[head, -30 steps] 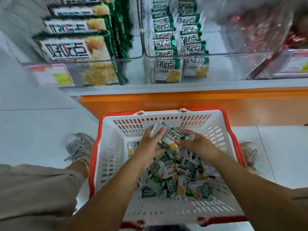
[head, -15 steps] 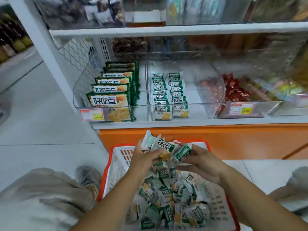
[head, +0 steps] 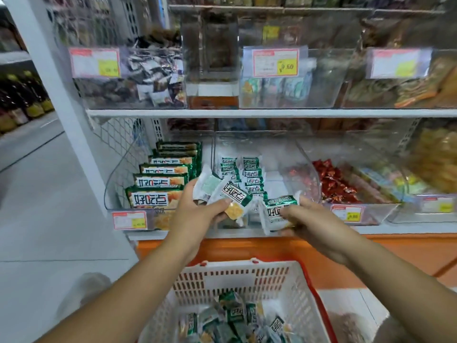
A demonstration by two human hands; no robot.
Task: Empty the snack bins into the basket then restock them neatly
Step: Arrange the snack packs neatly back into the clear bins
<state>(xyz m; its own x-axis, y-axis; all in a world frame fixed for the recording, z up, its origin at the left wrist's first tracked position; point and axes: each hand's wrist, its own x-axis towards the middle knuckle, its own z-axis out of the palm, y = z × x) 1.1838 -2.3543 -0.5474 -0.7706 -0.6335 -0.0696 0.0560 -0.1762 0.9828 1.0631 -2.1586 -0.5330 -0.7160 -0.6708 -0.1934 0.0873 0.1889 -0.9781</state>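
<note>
Head view: left hand (head: 197, 214) and right hand (head: 311, 219) tight around green packets (head: 233, 194) before the clear bin's (head: 272, 186) front rim, basket (head: 230, 264) below.

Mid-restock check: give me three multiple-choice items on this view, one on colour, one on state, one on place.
1. The rim of the basket is: A. blue B. red C. green
2. The right hand is: A. holding a packet B. empty C. on the basket
3. The red candies lie: A. in the basket B. in the right hand C. just right of the middle bin

Answers: 1 B, a red edge runs down its right side. 2 A, its fingers pinch a green-and-white packet. 3 C, they pile just beyond that bin's clear wall.
</note>
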